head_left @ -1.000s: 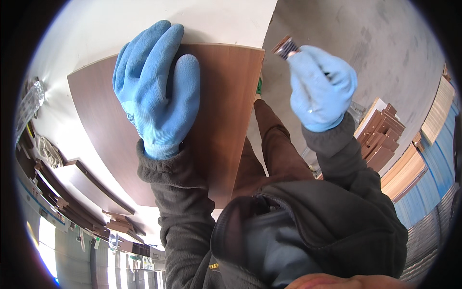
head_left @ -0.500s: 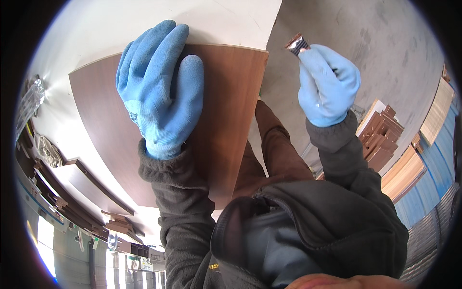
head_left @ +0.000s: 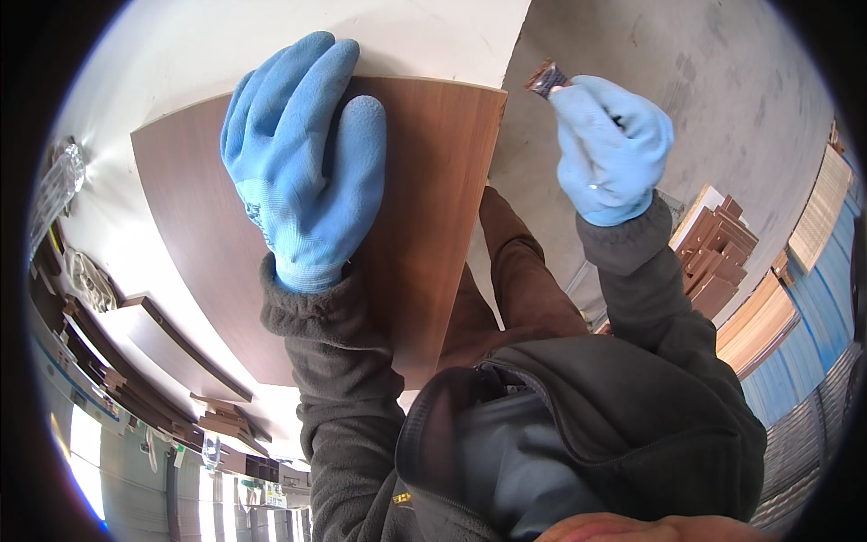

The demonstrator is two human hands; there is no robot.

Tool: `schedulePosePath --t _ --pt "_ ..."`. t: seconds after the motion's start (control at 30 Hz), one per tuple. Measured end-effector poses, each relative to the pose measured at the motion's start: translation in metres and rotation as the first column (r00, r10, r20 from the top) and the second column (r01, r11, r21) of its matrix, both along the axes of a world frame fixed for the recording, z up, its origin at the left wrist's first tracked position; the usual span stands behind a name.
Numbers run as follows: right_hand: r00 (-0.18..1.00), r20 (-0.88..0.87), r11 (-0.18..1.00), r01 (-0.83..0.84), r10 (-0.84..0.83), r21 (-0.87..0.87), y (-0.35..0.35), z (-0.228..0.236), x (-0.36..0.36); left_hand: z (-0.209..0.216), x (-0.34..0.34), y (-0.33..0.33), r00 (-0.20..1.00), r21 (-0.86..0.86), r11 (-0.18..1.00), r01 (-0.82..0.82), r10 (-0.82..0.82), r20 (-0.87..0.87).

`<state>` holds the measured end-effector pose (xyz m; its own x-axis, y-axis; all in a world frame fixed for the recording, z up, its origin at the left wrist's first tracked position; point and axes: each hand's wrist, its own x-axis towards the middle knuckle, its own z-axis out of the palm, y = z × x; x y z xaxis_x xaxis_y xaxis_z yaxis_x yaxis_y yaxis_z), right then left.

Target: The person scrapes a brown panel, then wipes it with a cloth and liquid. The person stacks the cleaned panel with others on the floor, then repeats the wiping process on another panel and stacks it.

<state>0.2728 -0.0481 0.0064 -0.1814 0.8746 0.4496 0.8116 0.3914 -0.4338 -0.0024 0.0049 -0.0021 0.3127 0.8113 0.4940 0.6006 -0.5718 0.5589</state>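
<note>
My left hand [head_left: 302, 163], in a blue coated glove, lies on a brown wood-grain panel [head_left: 433, 190]. Its fingers are stretched out and reach toward the panel's far edge, with the thumb beside them. The panel rests on a white tabletop [head_left: 424, 36], close to the table's right side. Past that side, over the floor, my right hand [head_left: 614, 149] is raised in a matching glove. It pinches a small dark brown piece [head_left: 547, 79] with a patterned face between thumb and fingers. The piece sticks out at the upper left and does not touch the panel. Its exact kind is unclear.
Clear plastic wrapping [head_left: 59, 190] lies at the table's left side. Another brown panel [head_left: 176, 348] and more stacked boards are at the lower left. On the right, brown pieces [head_left: 718, 248] are piled up, near light wood sheets [head_left: 759, 325] and blue sheeting [head_left: 804, 370].
My right hand has shifted slightly up and to the left, and the small piece has turned so its face looks darker. The left hand stays nearly in place on the panel.
</note>
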Motion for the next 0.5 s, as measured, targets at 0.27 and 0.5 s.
schedulePosePath --t 0.27,0.5 --pt "0.973 -0.036 0.97 -0.231 0.229 -0.071 0.014 0.015 0.009 0.004 -0.001 -0.003 1.0 -0.091 0.996 0.005 -0.004 0.018" --pt "0.926 0.243 0.947 -0.242 0.29 -0.209 0.013 0.037 0.01 0.002 -0.003 -0.005 1.0 -0.068 0.998 0.005 -0.004 0.009"
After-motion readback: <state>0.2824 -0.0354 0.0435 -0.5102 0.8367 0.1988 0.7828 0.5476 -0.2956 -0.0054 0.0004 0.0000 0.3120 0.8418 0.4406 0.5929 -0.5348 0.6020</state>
